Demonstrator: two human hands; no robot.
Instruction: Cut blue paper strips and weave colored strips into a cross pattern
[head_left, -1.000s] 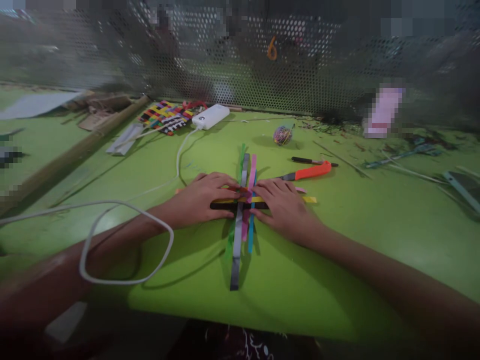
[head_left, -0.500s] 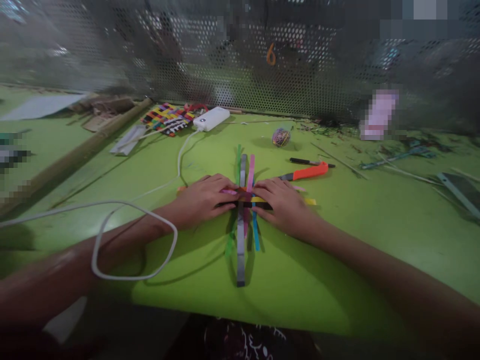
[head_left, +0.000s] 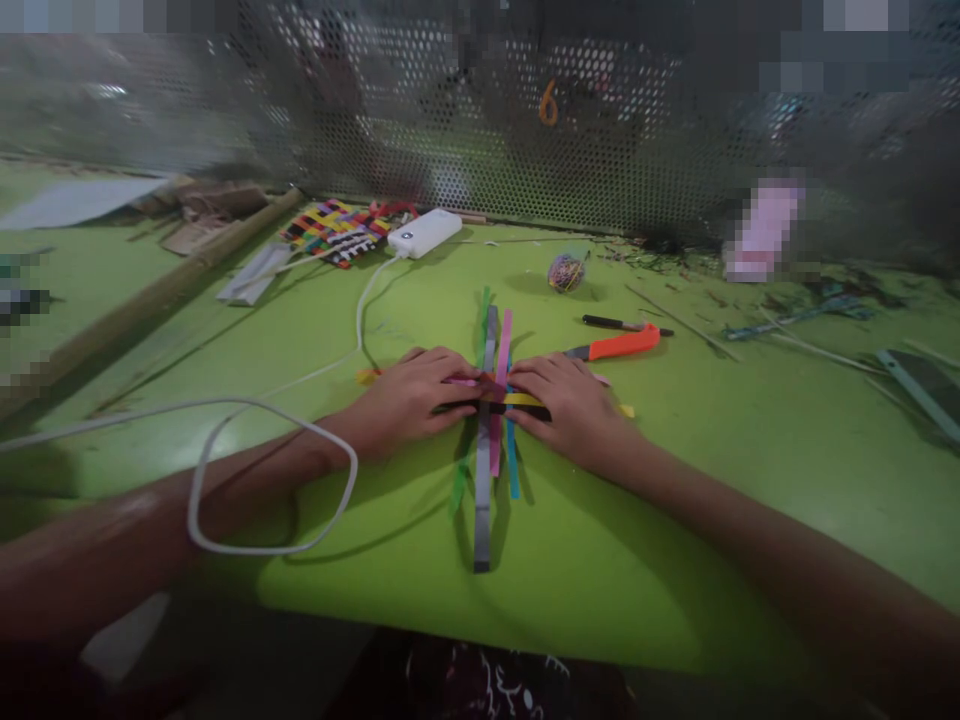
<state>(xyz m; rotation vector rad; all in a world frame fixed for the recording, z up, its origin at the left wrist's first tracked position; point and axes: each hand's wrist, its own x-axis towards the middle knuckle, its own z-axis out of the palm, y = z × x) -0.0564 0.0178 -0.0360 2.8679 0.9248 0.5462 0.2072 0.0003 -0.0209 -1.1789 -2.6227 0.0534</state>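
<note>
Coloured strips cross one another at the middle of the green table. A long grey strip [head_left: 482,500], a pink strip [head_left: 504,345], a blue strip [head_left: 512,460] and a green strip [head_left: 459,485] run away from me. Yellow [head_left: 527,399], black and orange strips lie crosswise. My left hand [head_left: 420,392] grips the crosswise strips left of the grey one, thumb and fingers pressed together. On the right, my right hand [head_left: 564,405] pinches the yellow and black strips. Both hands' fingertips nearly meet at the crossing.
An orange-handled tool [head_left: 624,343] lies beyond my right hand. Farther back are a ball of coloured strands [head_left: 566,271], a white power bank [head_left: 425,233] and a woven piece [head_left: 330,228]. A white cable [head_left: 271,550] loops over my left forearm; a bamboo pole [head_left: 150,300] lies left.
Both hands keep their hold on the strips. The fingers have shifted very slightly at the crossing, and the view has moved a little.
</note>
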